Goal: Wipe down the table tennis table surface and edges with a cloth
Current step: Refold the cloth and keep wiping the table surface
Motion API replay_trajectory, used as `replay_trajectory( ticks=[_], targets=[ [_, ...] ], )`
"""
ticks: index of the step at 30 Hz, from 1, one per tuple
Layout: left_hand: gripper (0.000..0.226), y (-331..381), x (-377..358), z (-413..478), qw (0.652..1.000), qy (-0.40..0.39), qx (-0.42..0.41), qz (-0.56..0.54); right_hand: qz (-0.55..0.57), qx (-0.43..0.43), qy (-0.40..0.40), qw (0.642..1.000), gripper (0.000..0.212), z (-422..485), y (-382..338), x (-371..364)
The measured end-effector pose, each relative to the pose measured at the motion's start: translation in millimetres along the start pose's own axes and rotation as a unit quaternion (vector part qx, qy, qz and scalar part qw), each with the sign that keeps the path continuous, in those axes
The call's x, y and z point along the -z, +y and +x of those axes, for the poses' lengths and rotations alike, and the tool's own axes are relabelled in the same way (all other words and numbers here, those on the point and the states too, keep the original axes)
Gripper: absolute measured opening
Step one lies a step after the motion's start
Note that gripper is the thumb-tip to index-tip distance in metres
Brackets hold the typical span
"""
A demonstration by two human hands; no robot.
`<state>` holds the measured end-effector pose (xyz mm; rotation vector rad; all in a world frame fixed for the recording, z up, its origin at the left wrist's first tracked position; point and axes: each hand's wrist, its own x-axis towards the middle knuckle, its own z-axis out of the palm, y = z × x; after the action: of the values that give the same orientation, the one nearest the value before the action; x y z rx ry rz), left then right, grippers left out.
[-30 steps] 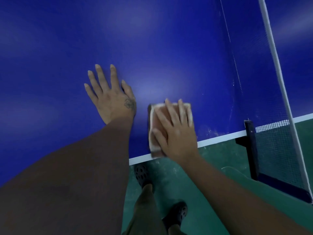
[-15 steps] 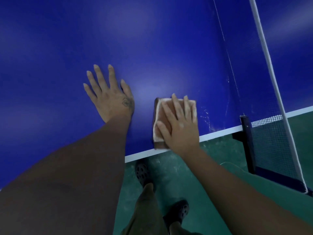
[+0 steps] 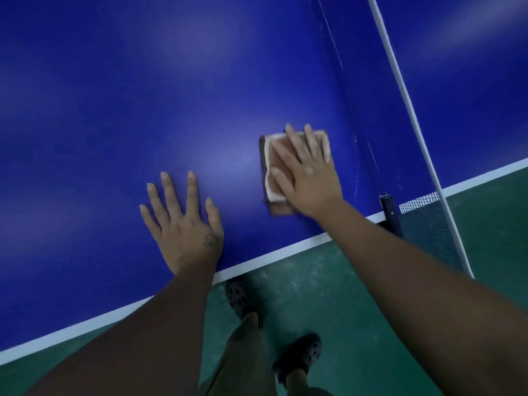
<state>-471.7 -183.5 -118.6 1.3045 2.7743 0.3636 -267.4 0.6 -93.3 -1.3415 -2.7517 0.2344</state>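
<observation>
A folded rectangular cloth (image 3: pixel 268 158), pinkish-brown with a pale border, lies flat on the glossy deep-blue table tennis table (image 3: pixel 200 95). It is pressed beneath the straight fingers (image 3: pixel 294 147) of the right hand (image 3: pixel 307 178). Its far edge sits about level with the fingertips, and its left side shows beside the thumb. The table's white edge line (image 3: pixel 271 254) runs just behind the wrist. The left hand (image 3: pixel 183 227) lies flat on bare blue surface, its spread fingers apart from the cloth.
</observation>
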Motion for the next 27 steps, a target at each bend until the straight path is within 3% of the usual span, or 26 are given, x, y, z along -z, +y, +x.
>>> replay_trajectory(
  ticks=[4,7,11,15,23,27],
  targets=[
    [0.062,1.3,-2.6,-0.6,1.000,0.013,-0.009,-0.003,-0.006,-0.129,-0.011,0.992,0.062,25.7,34.0,8.3],
    [0.062,1.8,-1.4,-0.9,1.000,0.013,-0.005,-0.003,-0.017,-0.223,0.015,0.975,0.062,-20.2,23.1,3.4],
    [0.062,3.7,0.9,0.0,1.000,0.009,-0.002,-0.006,0.002,-0.283,0.033,0.958,0.058,-113.1,-25.5,-9.4],
    [0.062,5.5,3.4,0.8,1.000,0.010,-0.001,-0.009,0.006,-0.284,0.013,0.959,0.057,-135.8,-45.6,-15.7],
    [0.062,8.0,6.5,2.6,1.000,0.004,-0.001,-0.009,-0.002,-0.271,0.007,0.962,0.064,1.1,-9.4,-2.0],
    [0.063,6.7,6.8,2.1,1.000,-0.006,0.004,-0.007,-0.012,-0.205,0.015,0.979,0.060,-41.5,-28.1,-5.9]
  ],
)
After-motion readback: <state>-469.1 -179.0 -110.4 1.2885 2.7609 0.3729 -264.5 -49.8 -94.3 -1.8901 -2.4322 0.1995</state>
